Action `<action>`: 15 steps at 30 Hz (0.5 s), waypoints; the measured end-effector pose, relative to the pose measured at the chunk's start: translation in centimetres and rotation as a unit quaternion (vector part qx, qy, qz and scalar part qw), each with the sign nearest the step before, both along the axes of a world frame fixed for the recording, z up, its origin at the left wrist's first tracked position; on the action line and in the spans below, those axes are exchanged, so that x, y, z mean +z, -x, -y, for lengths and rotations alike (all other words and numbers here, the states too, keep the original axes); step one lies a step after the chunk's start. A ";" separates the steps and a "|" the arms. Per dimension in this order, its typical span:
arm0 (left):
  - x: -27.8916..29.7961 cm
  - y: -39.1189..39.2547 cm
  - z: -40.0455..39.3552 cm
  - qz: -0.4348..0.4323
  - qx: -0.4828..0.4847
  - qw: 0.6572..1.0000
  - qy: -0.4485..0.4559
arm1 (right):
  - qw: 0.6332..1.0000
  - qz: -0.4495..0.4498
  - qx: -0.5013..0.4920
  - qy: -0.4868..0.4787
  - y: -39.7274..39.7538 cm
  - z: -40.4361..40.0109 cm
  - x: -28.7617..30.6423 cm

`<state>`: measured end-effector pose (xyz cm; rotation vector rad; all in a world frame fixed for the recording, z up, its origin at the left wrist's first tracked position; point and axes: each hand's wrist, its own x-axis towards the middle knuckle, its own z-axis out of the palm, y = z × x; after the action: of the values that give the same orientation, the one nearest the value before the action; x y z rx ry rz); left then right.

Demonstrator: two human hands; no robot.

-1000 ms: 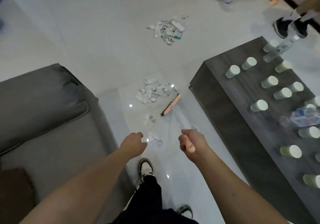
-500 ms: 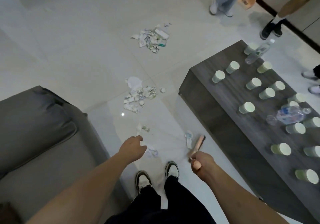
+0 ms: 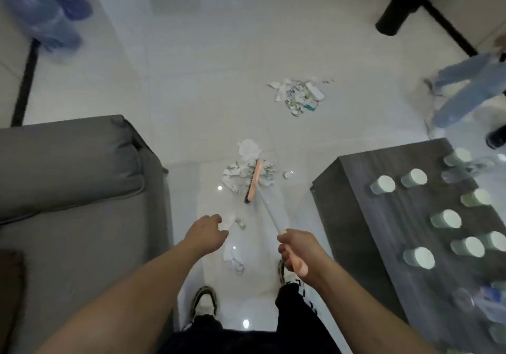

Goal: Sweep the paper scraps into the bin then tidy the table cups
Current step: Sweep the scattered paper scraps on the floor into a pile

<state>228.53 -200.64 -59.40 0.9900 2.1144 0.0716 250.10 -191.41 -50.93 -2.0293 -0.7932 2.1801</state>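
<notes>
1. here, the right hand (image 3: 297,253) is curled tight round the end of the broom handle (image 3: 269,211), which slants away toward the floor.
2. the broom head (image 3: 253,180), pinkish with dark bristles, rests against the nearer pile of paper scraps (image 3: 243,169) on the pale floor (image 3: 191,85).
3. the left hand (image 3: 208,232) hangs over the floor with fingers loosely curled, holding nothing.
4. just beyond that hand, a few loose scraps (image 3: 235,222) lie apart from the pile, and more lie nearer the shoes (image 3: 204,303).
5. a second pile of scraps (image 3: 299,96) sits farther out, well apart from the first.
6. the dark table (image 3: 356,216) on the right carries many pale green cups (image 3: 382,185), upright and spread apart; clear bottles among them are blurred.
7. a grey sofa (image 3: 71,189) fills the left side.
8. a black cylinder (image 3: 397,11) stands at the far right; i cannot tell if it is the bin.
</notes>
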 end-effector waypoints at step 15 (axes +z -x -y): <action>1.8 -16.7 5.4 0.008 0.346 0.936 0.070 | 0.847 0.017 0.516 0.122 -5.6 -5.1 -3.0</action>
<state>245.22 -206.01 -57.63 0.1246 2.3185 0.2727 255.68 -186.31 -53.93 -1.9559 -2.0956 2.8161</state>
